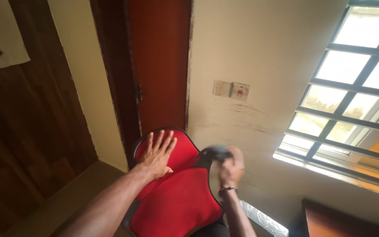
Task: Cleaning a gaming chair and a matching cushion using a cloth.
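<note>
While the left hand [158, 154] lies flat and released, fingers spread, bracing the red office chair backrest [176, 197] at 6 o'clock, the right hand [231, 169] is clenched on a blurred dark object [216, 152], pressed against the backrest's black edge at 5 o'clock.

The chair back [176, 197] is red mesh edged in black, beside a reddish-brown door [159, 61] and cream wall [251, 52].

Both forearms are bare, with no sleeves in view. A thin dark bracelet [227, 189] circles the wrist below the right hand [231, 169]; the left hand [156, 154] wears nothing.
</note>
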